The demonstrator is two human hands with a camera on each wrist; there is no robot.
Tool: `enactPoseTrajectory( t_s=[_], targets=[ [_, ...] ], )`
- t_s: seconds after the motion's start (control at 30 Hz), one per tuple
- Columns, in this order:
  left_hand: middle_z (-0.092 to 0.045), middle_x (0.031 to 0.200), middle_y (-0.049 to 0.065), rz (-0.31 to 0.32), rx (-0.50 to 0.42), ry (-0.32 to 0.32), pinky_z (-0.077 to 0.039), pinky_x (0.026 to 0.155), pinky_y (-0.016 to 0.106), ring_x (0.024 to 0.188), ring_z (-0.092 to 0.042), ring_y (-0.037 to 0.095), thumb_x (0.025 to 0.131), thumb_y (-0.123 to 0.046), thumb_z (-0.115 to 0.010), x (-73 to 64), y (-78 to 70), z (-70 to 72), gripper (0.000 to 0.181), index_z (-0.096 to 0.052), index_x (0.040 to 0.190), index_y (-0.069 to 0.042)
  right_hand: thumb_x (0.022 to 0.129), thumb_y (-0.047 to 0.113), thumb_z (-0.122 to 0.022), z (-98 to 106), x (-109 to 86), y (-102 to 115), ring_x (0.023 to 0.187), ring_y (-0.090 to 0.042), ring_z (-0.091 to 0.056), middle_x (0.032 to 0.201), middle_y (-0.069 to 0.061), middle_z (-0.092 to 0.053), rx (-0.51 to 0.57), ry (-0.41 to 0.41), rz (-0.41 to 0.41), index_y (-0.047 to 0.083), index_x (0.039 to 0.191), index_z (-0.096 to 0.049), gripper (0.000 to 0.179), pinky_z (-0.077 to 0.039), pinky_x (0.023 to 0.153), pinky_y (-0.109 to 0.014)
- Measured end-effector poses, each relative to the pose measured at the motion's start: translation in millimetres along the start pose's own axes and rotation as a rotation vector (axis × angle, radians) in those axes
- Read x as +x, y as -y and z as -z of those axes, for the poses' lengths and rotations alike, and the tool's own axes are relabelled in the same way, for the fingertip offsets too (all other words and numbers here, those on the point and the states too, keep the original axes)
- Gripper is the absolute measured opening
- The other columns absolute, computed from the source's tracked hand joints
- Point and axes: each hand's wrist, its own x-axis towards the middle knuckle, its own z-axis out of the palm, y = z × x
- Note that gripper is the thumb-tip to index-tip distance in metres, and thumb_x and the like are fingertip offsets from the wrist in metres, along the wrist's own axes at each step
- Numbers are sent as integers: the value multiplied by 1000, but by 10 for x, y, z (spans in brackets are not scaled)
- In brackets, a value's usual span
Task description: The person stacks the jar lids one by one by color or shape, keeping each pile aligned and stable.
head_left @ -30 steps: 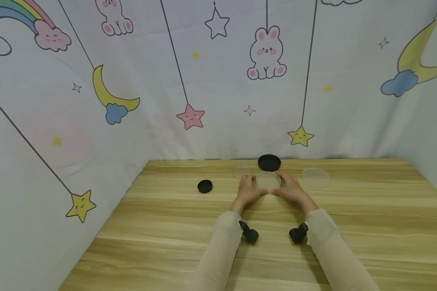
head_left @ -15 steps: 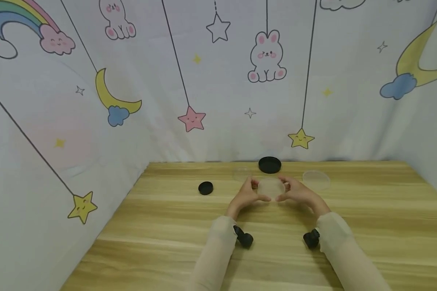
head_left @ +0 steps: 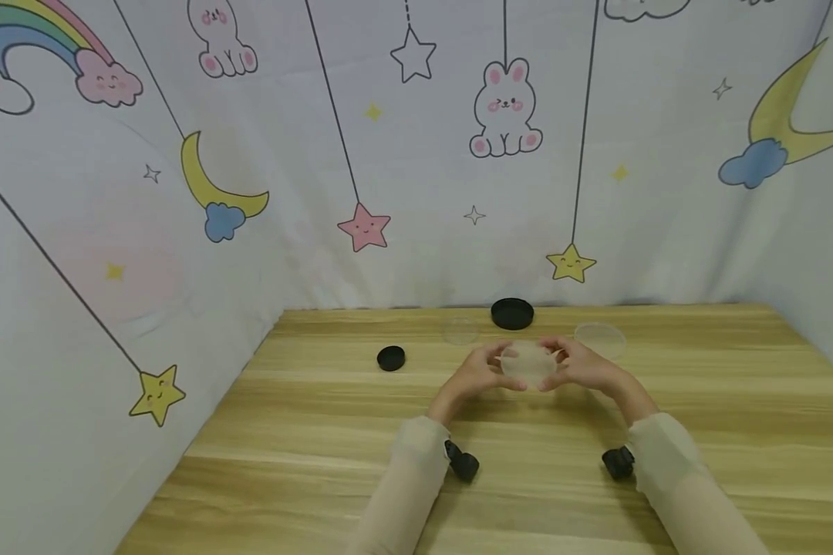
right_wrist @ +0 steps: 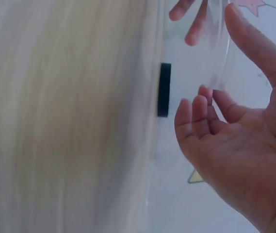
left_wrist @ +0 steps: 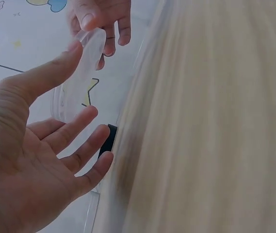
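Both hands hold a clear, shallow round plastic dish point(head_left: 527, 364) above the table, one hand at each side of its rim. In the head view the left hand point(head_left: 482, 371) grips the left side, its thumb at the near edge. The right hand point(head_left: 586, 366) grips the right side in the same way. The left wrist view shows the dish point(left_wrist: 77, 85) edge-on between the left thumb and forefinger, with the other fingers spread below. In the right wrist view the right hand point(right_wrist: 251, 126) has its thumb and forefinger at the see-through dish.
A large black round dish point(head_left: 512, 314) lies at the table's back edge. To its left are a faint clear disc point(head_left: 461, 330) and a smaller black dish point(head_left: 391, 358). Another clear disc point(head_left: 600, 338) lies behind the right hand. A cartoon-printed cloth point(head_left: 444, 254) hangs behind the wood-grain table point(head_left: 305, 432).
Both hands have lifted the clear dish off the table and brought it nearer and slightly right. The forearms have spread apart. The other dishes and discs stay in place.
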Motion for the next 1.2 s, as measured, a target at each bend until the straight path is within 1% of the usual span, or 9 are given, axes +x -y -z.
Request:
enactPoseTrajectory(
  t_s=[0.13, 0.27, 0.43, 0.57, 0.77, 0.83, 0.97, 1.07, 1.2],
  targets=[
    [-60, 134, 12, -19, 7, 20, -52, 88, 28, 112, -59, 22, 78, -6, -80, 2, -68, -89, 72, -47, 142, -7, 78, 24, -82, 83, -122, 7, 115, -34, -40, 137, -25, -38, -30, 5, 18, -3, 145, -36, 85, -44, 88, -40],
    [-60, 132, 13, -50, 35, 44, -50, 88, 24, 112, -57, 21, 77, -7, -81, 3, -146, -165, 74, -44, 140, -5, 77, 20, -82, 165, -245, 19, 113, -34, -39, 134, -27, -39, -39, 16, 65, -6, 143, -36, 84, -44, 92, -44],
    [-56, 133, 14, -85, 80, 79, -48, 87, 24, 114, -55, 21, 76, -10, -82, -61, -237, -169, 76, -40, 139, -3, 76, 17, -82, 193, -347, 62, 109, -31, -38, 130, -26, -39, -24, 27, 117, -8, 140, -36, 83, -44, 92, -42],
    [-54, 134, 11, -90, 128, 89, -46, 91, 26, 117, -53, 21, 77, -17, -82, -145, -307, -75, 73, -41, 137, -9, 75, 17, -83, 163, -352, 151, 109, -29, -39, 126, -23, -41, -29, 20, 148, -7, 140, -38, 82, -44, 93, -41],
    [-47, 138, 11, -115, 162, 95, -45, 98, 34, 123, -48, 27, 79, -24, -79, -235, -327, 163, 71, -41, 137, -9, 76, 21, -83, 55, -246, 314, 109, -28, -40, 129, -23, -43, -35, 11, 148, -6, 142, -39, 84, -43, 96, -45],
    [-46, 139, 12, -119, 168, 90, -44, 100, 37, 124, -47, 28, 80, -25, -79, -279, -295, 254, 71, -41, 138, -8, 77, 23, -83, -17, -187, 348, 111, -28, -41, 131, -24, -44, -26, 10, 142, -4, 142, -39, 84, -43, 96, -44],
    [-48, 133, 20, -125, 166, 76, -42, 98, 40, 116, -47, 33, 79, -22, -78, -391, -178, 407, 71, -42, 136, -2, 77, 25, -83, -209, -79, 391, 113, -32, -42, 134, -26, -45, 18, 8, 138, -5, 142, -40, 84, -42, 96, -44],
    [-48, 124, 21, -106, 165, 48, -40, 93, 36, 106, -45, 31, 78, -21, -79, -478, -86, 483, 70, -42, 134, 1, 77, 26, -83, -353, -22, 410, 115, -33, -44, 135, -25, -47, 45, -2, 122, -5, 141, -42, 83, -40, 98, -45],
    [-47, 122, 22, -92, 158, 14, -39, 90, 32, 104, -45, 30, 77, -21, -79, -568, -4, 546, 68, -44, 130, 2, 76, 29, -83, -492, 26, 419, 119, -35, -45, 136, -25, -48, 70, -12, 109, -6, 140, -43, 83, -38, 103, -49]
  ],
)
